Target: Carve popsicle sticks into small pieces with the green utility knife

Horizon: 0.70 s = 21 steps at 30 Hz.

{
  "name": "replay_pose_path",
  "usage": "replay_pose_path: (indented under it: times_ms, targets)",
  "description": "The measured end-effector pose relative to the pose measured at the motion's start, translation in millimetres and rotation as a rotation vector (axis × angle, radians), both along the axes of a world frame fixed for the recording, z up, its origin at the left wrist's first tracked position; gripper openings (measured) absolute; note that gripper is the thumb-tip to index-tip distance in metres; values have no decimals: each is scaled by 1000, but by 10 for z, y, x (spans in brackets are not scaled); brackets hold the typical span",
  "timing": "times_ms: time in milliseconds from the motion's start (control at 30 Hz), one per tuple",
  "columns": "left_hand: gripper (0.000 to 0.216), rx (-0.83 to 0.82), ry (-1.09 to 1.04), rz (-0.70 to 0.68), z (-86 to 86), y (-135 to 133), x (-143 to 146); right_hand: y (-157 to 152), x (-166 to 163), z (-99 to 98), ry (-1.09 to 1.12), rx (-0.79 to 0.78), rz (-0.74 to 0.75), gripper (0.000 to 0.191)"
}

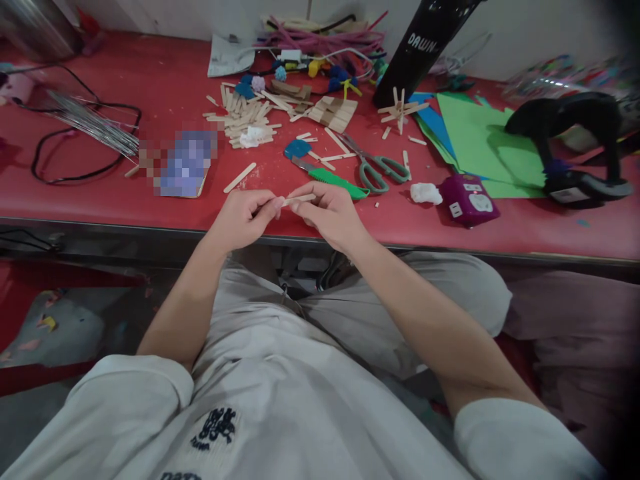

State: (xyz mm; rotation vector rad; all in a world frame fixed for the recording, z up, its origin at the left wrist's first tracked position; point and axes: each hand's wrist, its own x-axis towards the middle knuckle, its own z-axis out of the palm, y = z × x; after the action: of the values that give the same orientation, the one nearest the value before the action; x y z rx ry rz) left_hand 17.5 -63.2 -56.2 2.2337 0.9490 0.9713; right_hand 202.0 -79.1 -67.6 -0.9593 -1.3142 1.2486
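Between my two hands, over the front edge of the red table (pixel 100 207), is a wooden craft stick (pixel 301 199). My left hand (pixel 251 215) pinches its left end between thumb and fingertips. The fingers of my right hand (pixel 327 210) are closed on the stick farther right. Just behind my right hand lies a green-handled craft knife (pixel 333 181), partly covered by the fingers. Another craft stick (pixel 240 177) rests flat on the table beyond my left hand. Grey-handled scissors (pixel 375 170) lie half open to the right of the knife.
A pile of craft sticks (pixel 243 117) spreads at the back, with a joined stick panel (pixel 334 113) beside it. A dark bottle (pixel 415 53) leans there. On the right are green paper sheets (pixel 480 133) and a purple box (pixel 470 200); a blurred blue item (pixel 185 163) is left.
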Motion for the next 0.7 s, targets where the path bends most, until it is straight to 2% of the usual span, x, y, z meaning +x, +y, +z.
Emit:
replay_pose_path:
  times_ms: [433,700]
  targets:
    - [33,-5,22,10,-13,18,-3,-36,-22,19,-43,-19,-61,19]
    - [34,-43,-3,55,21,18,4,10,56,61,-136,21,25,23]
